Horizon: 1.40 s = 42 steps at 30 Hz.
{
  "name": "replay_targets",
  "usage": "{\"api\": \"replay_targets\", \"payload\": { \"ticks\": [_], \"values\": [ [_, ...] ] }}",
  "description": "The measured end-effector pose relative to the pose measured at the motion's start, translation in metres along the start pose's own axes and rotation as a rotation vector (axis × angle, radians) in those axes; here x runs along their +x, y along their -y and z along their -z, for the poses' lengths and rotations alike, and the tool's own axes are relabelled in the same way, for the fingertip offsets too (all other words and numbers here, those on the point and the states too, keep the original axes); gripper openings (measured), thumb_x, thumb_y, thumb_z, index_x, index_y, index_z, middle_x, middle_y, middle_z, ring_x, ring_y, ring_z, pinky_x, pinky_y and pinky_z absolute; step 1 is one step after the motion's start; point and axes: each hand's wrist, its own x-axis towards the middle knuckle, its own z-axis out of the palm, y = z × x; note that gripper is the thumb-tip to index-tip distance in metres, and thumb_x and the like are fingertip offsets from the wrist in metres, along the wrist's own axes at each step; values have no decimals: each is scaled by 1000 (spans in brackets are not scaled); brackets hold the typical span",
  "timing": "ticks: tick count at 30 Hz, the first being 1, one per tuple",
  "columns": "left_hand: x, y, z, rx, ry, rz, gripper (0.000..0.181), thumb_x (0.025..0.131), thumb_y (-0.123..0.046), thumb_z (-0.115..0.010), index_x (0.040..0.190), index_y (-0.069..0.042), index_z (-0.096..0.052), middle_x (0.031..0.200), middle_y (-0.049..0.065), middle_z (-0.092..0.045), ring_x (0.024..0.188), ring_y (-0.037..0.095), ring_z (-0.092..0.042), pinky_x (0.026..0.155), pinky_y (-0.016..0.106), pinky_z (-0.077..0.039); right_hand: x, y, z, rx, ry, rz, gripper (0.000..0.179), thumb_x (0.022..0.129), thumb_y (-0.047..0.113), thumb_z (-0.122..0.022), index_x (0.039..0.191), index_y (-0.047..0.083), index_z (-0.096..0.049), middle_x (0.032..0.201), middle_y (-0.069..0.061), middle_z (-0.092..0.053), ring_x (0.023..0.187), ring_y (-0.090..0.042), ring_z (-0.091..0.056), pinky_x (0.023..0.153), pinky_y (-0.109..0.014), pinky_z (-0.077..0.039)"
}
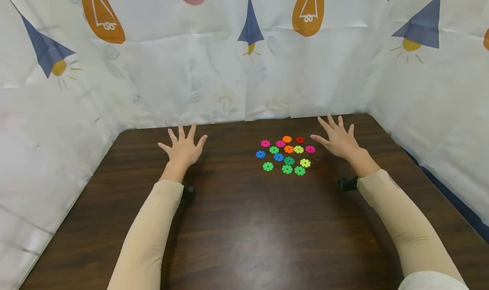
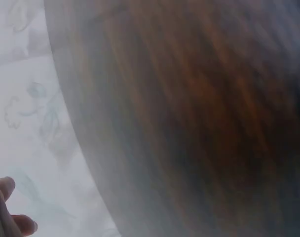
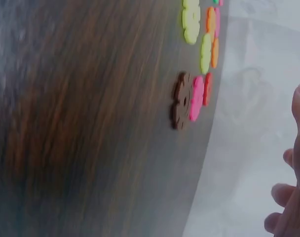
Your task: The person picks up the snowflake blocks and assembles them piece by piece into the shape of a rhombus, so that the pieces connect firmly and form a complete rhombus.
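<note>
Several flat, notched, flower-shaped discs lie on the dark wooden table (image 1: 237, 222), right of its middle toward the far side. Among them are a blue disc (image 1: 260, 154), a green disc (image 1: 268, 166), a red disc (image 1: 300, 140) and a yellow disc (image 1: 305, 163). My right hand (image 1: 339, 140) is spread just right of them, holding nothing. Nearest to it are a pink disc (image 1: 310, 149) and a brown disc (image 3: 182, 101), which hardly stands out from the wood in the head view. Far left of the discs, my left hand (image 1: 184, 150) has its fingers fanned out and holds nothing.
A white curtain (image 1: 214, 69) printed with lamps and bulbs hangs behind the table and along both sides. Each wrist wears a small black camera, such as the right wrist camera (image 1: 347, 184). Dark blue fabric (image 1: 451, 192) runs beside the table's right edge.
</note>
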Motion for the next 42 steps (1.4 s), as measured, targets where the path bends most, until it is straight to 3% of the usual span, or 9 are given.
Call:
{"api": "replay_targets", "payload": {
  "ticks": [9,16,23,25,27,30,32,37,42],
  "values": [
    [1,-12,-4,1,5,-45,78,105,-67,-23,167,-24,-5,168,24,8,149,54,15,103,83,8,-2,13,-8,45,29,47,79,106,52,-49,164,7,-20,167,-26,-8,150,-55,1,109,-77,8],
    [-1,-21,-2,-30,-10,-98,74,107,-62,-30,167,-23,-8,169,21,-9,150,53,-8,110,78,-12,1,20,-13,80,49,60,68,108,40,-53,161,6,-30,165,-24,-23,151,-49,-14,113,-74,-1],
    [-6,-30,-5,-139,-35,-190,66,109,-50,-42,165,-20,-22,164,20,-29,146,48,-32,106,72,-32,0,27,-18,111,12,105,56,107,32,-58,153,3,-47,150,-24,-49,133,-45,-50,111,-66,-30],
    [-7,-33,-5,-155,-49,-212,65,109,-50,-43,164,-21,-26,160,20,-37,136,47,-46,97,66,-44,0,30,-19,135,4,111,53,106,30,-59,151,3,-49,145,-24,-55,121,-43,-58,106,-63,-40],
    [-7,-37,-5,-163,-59,-228,64,108,-50,-44,164,-21,-29,154,21,-45,113,45,-62,79,56,-53,1,32,-21,160,10,103,51,106,29,-59,149,4,-51,133,-23,-63,107,-40,-63,99,-61,-46],
    [-8,-41,-6,-183,-52,-248,62,108,-48,-46,162,-20,-32,146,21,-54,79,39,-65,56,42,-45,3,34,-23,184,15,99,46,106,25,-60,146,3,-56,125,-21,-67,91,-32,-65,92,-57,-49],
    [-9,-45,-7,-203,-35,-261,62,108,-47,-48,161,-19,-34,145,20,-56,78,37,-64,54,40,-42,5,34,-25,201,19,97,43,105,23,-61,143,2,-59,122,-21,-68,85,-29,-64,90,-55,-50],
    [-10,-54,-9,-287,29,-302,57,108,-42,-51,158,-17,-40,142,15,-60,115,36,-64,79,48,-54,10,32,-27,250,13,99,36,104,18,-63,135,0,-65,130,-22,-65,101,-33,-64,93,-54,-51],
    [-13,-65,-15,-370,94,-333,51,107,-37,-55,153,-15,-47,134,14,-65,115,32,-64,94,52,-51,14,32,-29,297,31,89,34,104,18,-63,132,-1,-66,130,-23,-64,111,-38,-60,97,-56,-48]
  ]
}}
